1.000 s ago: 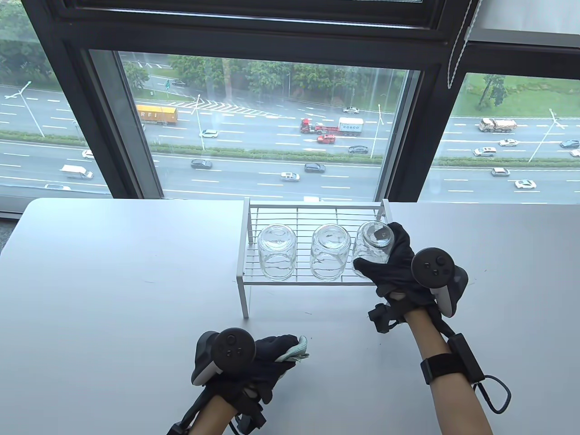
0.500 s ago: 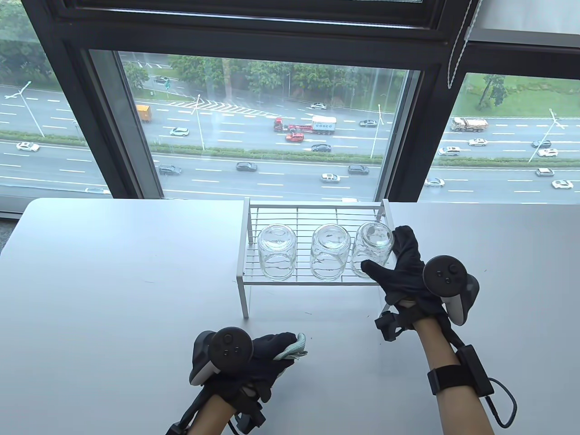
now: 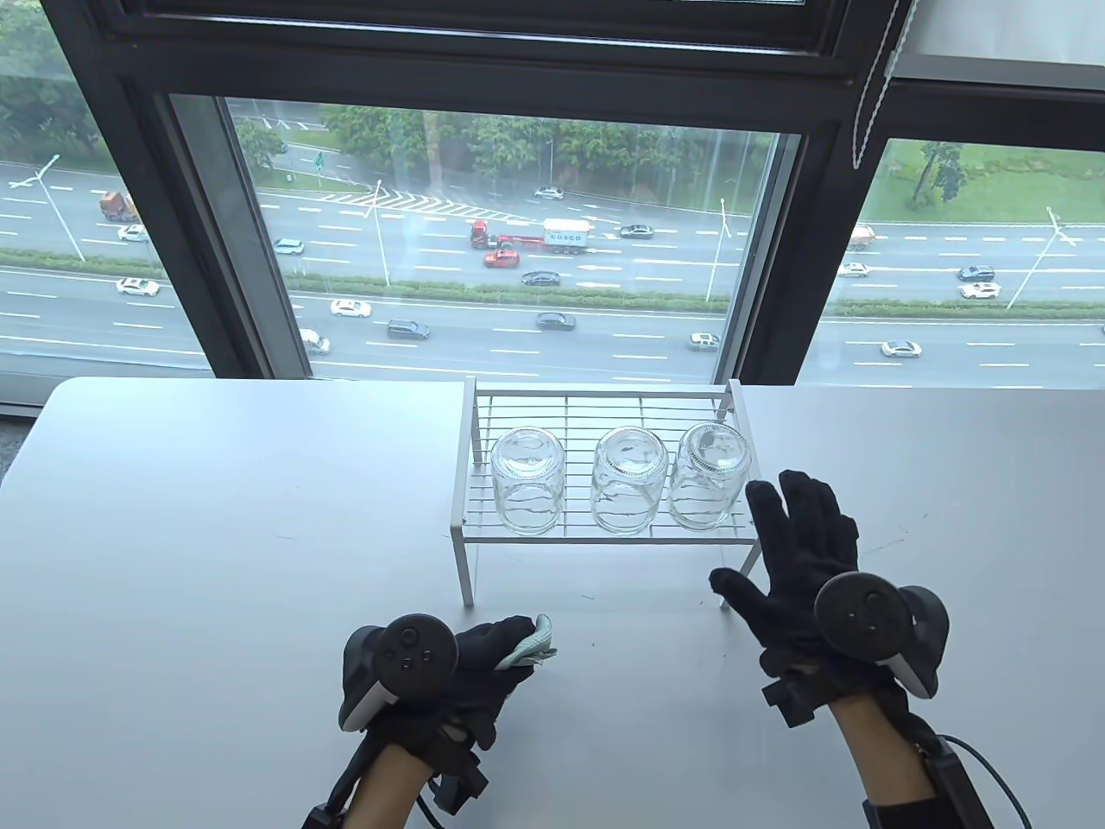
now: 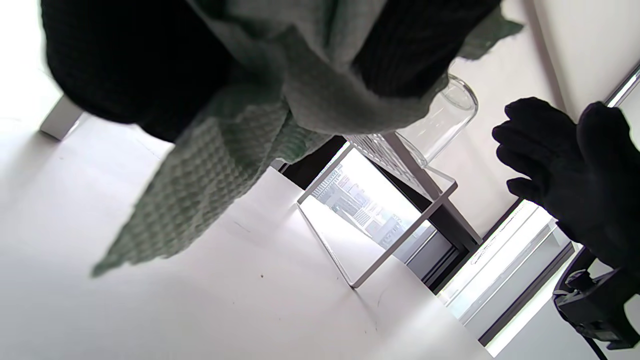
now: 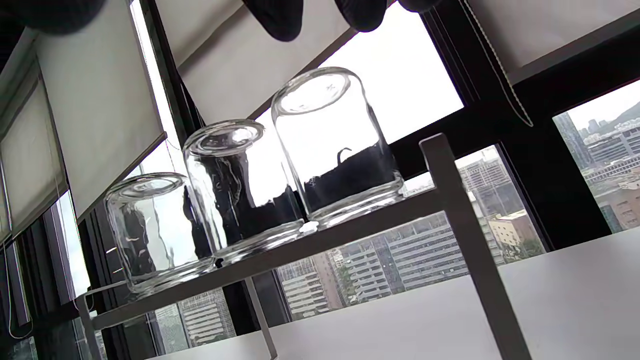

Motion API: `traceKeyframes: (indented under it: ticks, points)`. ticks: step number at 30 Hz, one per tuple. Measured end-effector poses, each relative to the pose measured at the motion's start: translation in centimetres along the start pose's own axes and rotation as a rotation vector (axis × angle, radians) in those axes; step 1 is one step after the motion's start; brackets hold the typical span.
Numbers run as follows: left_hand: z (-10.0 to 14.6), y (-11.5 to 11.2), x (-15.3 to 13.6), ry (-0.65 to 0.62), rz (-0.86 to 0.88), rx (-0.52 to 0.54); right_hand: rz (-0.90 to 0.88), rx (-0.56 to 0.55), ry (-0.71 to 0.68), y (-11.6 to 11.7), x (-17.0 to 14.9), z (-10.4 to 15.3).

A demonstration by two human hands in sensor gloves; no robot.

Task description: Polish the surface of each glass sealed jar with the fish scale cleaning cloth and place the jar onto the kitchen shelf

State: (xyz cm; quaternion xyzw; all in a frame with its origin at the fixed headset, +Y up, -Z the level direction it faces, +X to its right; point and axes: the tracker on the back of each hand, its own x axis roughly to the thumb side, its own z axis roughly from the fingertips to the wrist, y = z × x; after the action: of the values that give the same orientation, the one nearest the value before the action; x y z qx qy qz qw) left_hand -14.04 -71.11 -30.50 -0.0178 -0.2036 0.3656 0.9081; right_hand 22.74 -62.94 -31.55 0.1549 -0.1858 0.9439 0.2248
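Observation:
Three clear glass jars stand upside down in a row on the white wire shelf (image 3: 604, 406): the left jar (image 3: 527, 484), the middle jar (image 3: 628, 480) and the right jar (image 3: 712, 475), also the right jar (image 5: 335, 145) in the right wrist view. My right hand (image 3: 790, 553) hovers just right of and below the shelf, fingers spread, touching no jar. My left hand (image 3: 483, 652) rests near the table's front and grips the pale green cleaning cloth (image 3: 531, 643), which hangs down as the cloth (image 4: 200, 170) in the left wrist view.
The white table (image 3: 216, 535) stretches left of the shelf and around both hands. Behind the shelf is a large window with a dark frame (image 3: 777, 259). The shelf's front right leg (image 5: 470, 250) stands close to my right hand.
My right hand let go of the right jar on the shelf and drew back toward me with fingers spread. My left hand with the cloth slid slightly left and nearer.

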Motion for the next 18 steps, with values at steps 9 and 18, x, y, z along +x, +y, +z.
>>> traceKeyframes:
  ticks: [9, 18]
  points:
    - [0.2, 0.3, -0.1, 0.003, 0.0, 0.014, 0.09, 0.241, -0.11, 5.0, 4.5, 2.5]
    - [0.5, 1.0, -0.3, 0.034, -0.033, 0.053, 0.161, 0.308, -0.138, 8.1, 3.8, 4.4]
